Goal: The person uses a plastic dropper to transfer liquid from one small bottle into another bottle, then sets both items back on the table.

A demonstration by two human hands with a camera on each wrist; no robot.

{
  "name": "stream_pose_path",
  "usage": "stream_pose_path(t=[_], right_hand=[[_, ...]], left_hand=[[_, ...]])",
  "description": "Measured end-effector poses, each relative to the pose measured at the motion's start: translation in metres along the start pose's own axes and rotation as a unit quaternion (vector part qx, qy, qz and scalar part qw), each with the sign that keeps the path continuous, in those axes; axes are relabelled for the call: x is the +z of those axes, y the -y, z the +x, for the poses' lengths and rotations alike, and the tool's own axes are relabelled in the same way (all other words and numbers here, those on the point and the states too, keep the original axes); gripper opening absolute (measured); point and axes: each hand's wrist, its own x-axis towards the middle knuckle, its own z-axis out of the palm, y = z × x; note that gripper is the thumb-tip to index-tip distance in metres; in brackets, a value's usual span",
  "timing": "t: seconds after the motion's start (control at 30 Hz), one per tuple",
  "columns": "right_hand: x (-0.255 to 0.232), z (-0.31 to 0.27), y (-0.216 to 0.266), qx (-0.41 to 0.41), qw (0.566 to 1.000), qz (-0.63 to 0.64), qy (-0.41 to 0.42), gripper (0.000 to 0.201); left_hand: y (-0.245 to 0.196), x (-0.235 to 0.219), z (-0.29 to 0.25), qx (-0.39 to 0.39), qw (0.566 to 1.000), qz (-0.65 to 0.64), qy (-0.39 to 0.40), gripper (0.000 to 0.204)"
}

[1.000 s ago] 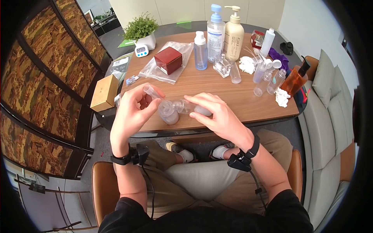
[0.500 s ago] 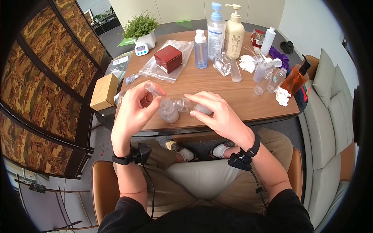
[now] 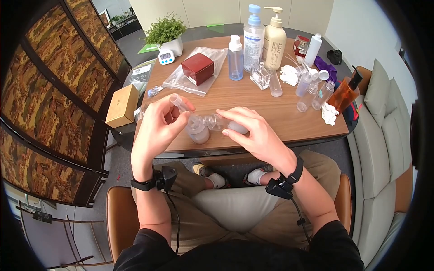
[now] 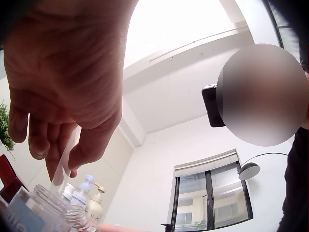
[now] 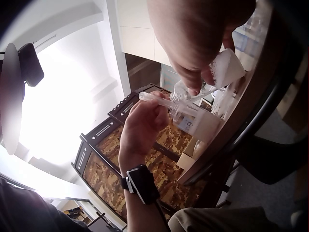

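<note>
Near the table's front edge a small clear bottle [image 3: 198, 134] stands upright without a cap, with whitish contents and a label seen in the right wrist view. My left hand [image 3: 153, 128] pinches a slim translucent tube [image 3: 177, 103] between thumb and fingers. The tube slants down, its lower end inside the bottle's neck in the right wrist view. From the right, my right hand [image 3: 255, 131] grips a second clear bottle [image 3: 218, 122], tipped nearly on its side. Its threaded mouth is right at the rim of the standing bottle. Frothy white liquid shows in its base [image 5: 228, 69].
A dark red box [image 3: 197, 68] lies on a zip bag behind my left hand, a cardboard box [image 3: 122, 106] at the left. Tall pump bottles [image 3: 274, 40] and a glass perfume bottle [image 3: 260, 75] stand at the back. Several small bottles and crumpled tissues [image 3: 329, 114] are at the right.
</note>
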Motion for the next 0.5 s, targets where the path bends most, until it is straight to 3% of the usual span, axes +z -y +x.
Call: stream_pose_path(t=[0.5], right_hand=[[0.001, 0.0003, 0.0015, -0.024, 1.0, -0.006, -0.016, 0.044]], left_hand=[[0.0087, 0.0029, 0.003, 0.034, 0.999, -0.013, -0.027, 0.016]])
